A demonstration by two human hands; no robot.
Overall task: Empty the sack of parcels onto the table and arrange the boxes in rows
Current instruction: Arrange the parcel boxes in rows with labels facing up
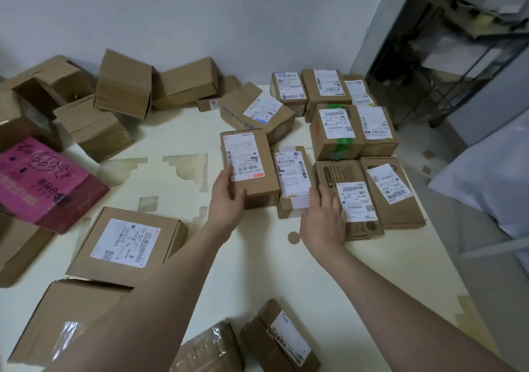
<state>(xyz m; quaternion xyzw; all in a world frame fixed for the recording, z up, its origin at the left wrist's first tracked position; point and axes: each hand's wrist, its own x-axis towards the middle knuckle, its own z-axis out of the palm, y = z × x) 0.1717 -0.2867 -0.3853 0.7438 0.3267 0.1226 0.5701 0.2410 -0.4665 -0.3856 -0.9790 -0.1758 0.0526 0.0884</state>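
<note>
My left hand (228, 195) grips the near end of a tall brown box (252, 154) with a white label, standing on the white table (257, 271). My right hand (325, 214) lies on the near end of a slimmer labelled box (292, 171) right beside it. To their right, several labelled boxes (337, 131) sit in neat rows up to the back wall. Loose boxes lie jumbled at the back left (123, 85). No sack is in view.
A pink carton (43, 182) sits at the left edge. A flat labelled box (126, 243) and more cartons (280, 340) lie near me. A tilted box (254, 111) rests behind the held one. A metal rack (458, 57) stands beyond the table's right edge.
</note>
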